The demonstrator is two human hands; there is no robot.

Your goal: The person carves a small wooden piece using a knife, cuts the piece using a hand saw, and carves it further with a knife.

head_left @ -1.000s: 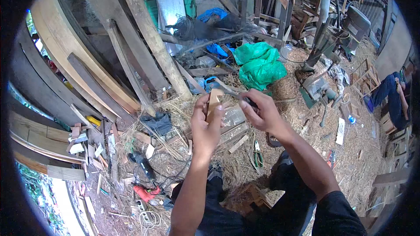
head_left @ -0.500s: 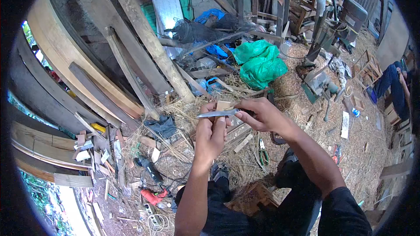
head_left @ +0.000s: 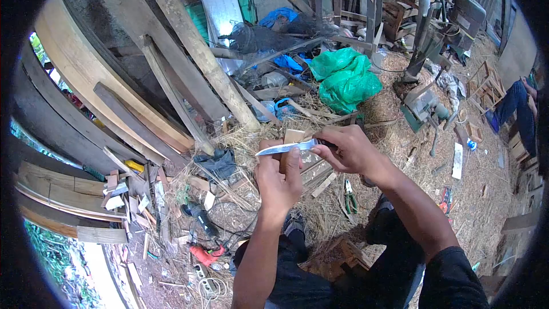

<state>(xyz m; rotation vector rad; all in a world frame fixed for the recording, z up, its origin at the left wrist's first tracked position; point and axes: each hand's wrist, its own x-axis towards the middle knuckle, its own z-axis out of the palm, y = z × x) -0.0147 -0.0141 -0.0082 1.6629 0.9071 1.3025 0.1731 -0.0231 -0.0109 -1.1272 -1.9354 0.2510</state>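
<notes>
My right hand (head_left: 343,147) is closed around the handle of a knife, with the silvery blade (head_left: 286,147) pointing left. Just below the blade, my left hand (head_left: 278,182) holds a small wooden piece (head_left: 294,135), whose pale end shows above the blade. Fingers of my left hand wrap round the wood, and its thumb lies close to the blade. The blade crosses in front of the wood; whether its edge cuts in cannot be made out.
Green plastic (head_left: 346,80) lies ahead on straw and shavings. Long boards (head_left: 97,86) lean at the left. A red power tool (head_left: 206,254) and pliers (head_left: 349,197) are on the ground. A seated person's leg (head_left: 513,103) shows at the right.
The knife blade has turned so more of its flat side shows. Both hands appear slightly further right, and the whole view has shifted a little.
</notes>
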